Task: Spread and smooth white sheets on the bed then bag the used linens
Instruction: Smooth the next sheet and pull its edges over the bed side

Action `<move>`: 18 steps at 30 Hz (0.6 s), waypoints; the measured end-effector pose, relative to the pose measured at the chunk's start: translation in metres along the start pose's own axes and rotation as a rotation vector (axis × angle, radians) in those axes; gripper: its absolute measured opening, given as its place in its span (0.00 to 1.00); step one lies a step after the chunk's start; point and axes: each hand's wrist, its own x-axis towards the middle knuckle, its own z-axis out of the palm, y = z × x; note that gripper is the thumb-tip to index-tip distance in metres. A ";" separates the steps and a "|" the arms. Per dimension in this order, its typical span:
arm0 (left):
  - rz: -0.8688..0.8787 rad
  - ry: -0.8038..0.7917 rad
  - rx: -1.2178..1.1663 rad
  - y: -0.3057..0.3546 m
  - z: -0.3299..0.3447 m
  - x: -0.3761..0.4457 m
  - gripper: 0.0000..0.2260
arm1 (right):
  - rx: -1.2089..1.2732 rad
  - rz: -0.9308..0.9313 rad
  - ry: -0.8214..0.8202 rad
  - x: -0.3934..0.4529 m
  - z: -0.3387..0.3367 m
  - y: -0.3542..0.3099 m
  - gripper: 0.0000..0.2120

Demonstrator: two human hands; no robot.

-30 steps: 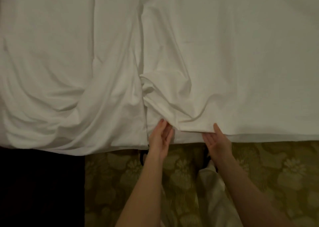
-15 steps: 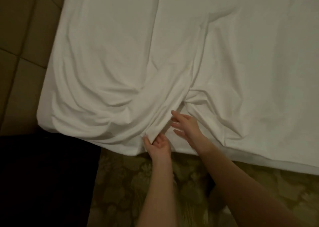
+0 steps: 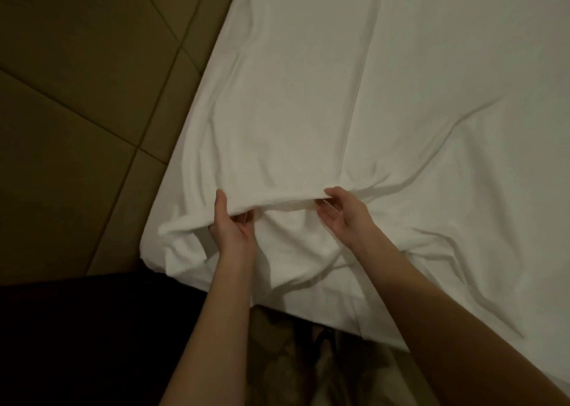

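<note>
A white sheet (image 3: 354, 97) covers the bed, with creases running toward its near corner. Its hem edge (image 3: 277, 200) is lifted a little off the lower layer of white sheet (image 3: 293, 251). My left hand (image 3: 229, 223) pinches that hem at the left, thumb on top and fingers underneath. My right hand (image 3: 340, 211) pinches the same hem at the right, palm turned up, thumb over the fold. Both hands are over the bed's near left corner.
A padded olive headboard (image 3: 92, 97) with stitched panels stands left of the bed. A dark bedside unit (image 3: 77, 328) sits at the lower left. Patterned olive carpet (image 3: 308, 359) shows between my forearms below the bed's edge.
The view has swung left toward the bed's corner. Both hands have moved up onto the bed, spread apart and taken hold of the sheet's hem, lifting it.
</note>
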 end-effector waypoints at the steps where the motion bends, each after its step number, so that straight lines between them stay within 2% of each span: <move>1: 0.003 -0.019 0.006 0.005 0.014 0.005 0.21 | 0.061 0.000 -0.015 0.005 0.009 -0.007 0.03; 6: 0.074 0.031 0.076 0.023 0.078 0.033 0.04 | 0.065 -0.036 -0.003 0.031 0.047 -0.050 0.03; 9: 0.098 0.114 0.124 0.035 0.097 0.065 0.07 | 0.036 -0.065 -0.002 0.050 0.066 -0.071 0.06; 12: 0.117 0.156 0.201 0.045 0.107 0.096 0.05 | 0.017 -0.098 0.003 0.071 0.083 -0.088 0.09; 16: 0.152 0.142 0.289 0.055 0.130 0.140 0.08 | -0.027 -0.142 0.020 0.101 0.108 -0.104 0.11; 18: 0.156 0.126 0.348 0.059 0.145 0.166 0.06 | -0.062 -0.168 0.032 0.118 0.121 -0.111 0.13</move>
